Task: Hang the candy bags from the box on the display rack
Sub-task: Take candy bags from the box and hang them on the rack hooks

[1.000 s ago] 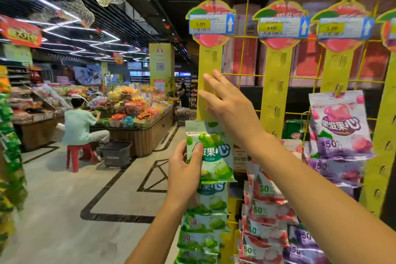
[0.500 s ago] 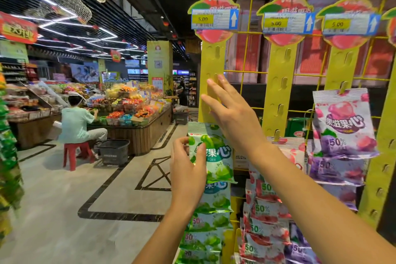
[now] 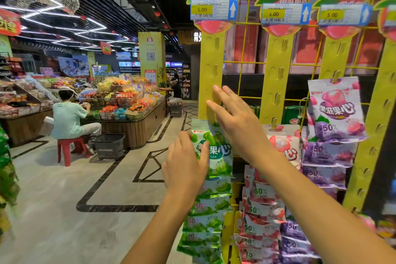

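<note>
A green candy bag (image 3: 216,154) is held up against the leftmost yellow hanging strip (image 3: 211,75) of the display rack, above a column of green bags (image 3: 205,216). My left hand (image 3: 185,167) grips the bag's left edge, thumb on its front. My right hand (image 3: 233,122) is raised in front of the strip just above the bag's top, fingers straight and spread; whether they touch the strip I cannot tell. Red-white bags (image 3: 263,206) hang on the second strip and purple bags (image 3: 335,111) on the third. No box is in view.
Price tags reading 5.00 (image 3: 213,9) hang at the strip tops. A yellow wire grid (image 3: 242,62) backs the rack. At left, a seated person (image 3: 68,118) on a red stool beside a black basket (image 3: 108,146) and a produce counter. Green packets (image 3: 5,169) hang at the far left.
The view has shifted slightly, so the rack sits higher and nearer. My right hand stays open above the bag; my left hand still holds the green bag at the strip.
</note>
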